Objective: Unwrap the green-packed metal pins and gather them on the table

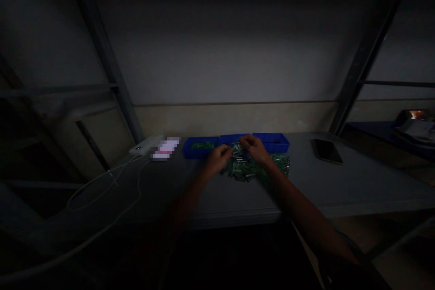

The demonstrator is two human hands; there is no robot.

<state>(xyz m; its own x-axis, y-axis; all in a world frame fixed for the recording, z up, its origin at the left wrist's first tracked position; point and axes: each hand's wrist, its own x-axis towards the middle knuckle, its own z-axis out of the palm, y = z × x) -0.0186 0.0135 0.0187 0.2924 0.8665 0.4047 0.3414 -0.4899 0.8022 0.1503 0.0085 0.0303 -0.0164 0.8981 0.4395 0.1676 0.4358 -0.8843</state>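
Note:
Small green pieces with shiny metal parts, which look like circuit boards, lie in a loose pile (243,174) on the grey table. My left hand (217,159) is at the pile's left edge, its thumb and fingers closed in a pinch. Just above the pile, my right hand (254,147) is also pinched, close to the left one. What either hand holds is too small and dark to make out. Behind the hands stand a left blue bin (193,153) with green pieces inside, a middle blue bin (234,136) partly hidden by my right hand, and a right blue bin (282,147).
A dark phone (326,151) lies on the table at the right. To the left are a white power strip (146,145) with cables (139,181) and a lit, blurred-out screen (166,148). Metal posts (356,63) frame the table (306,190), with a wall behind.

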